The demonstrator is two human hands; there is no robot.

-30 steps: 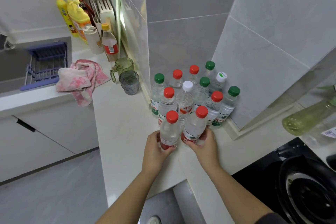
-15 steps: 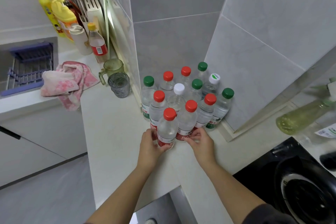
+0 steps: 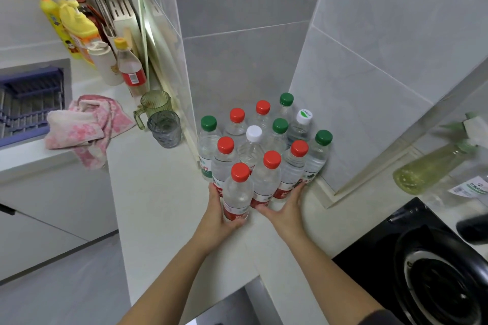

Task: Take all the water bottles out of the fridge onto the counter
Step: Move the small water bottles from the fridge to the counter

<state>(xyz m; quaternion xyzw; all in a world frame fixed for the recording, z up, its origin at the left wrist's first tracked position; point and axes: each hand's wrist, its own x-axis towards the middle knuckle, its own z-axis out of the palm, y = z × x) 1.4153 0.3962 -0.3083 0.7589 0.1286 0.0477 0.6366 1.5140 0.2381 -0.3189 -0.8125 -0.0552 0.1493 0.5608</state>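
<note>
the front bottle [image 3: 237, 194] stands upright, just ahead of the pack [image 3: 264, 140] in the wall corner; left hand [image 3: 217, 215] wraps it, right hand [image 3: 286, 210] lies open against neighbours.

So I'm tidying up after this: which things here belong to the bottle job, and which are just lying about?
Job: cluster of clear plastic water bottles with red, green and white caps, white counter, left hand, right hand.

Lying about: pink flowered cloth, green glass mug, grey tumbler, yellow detergent bottles, black stove.
</note>
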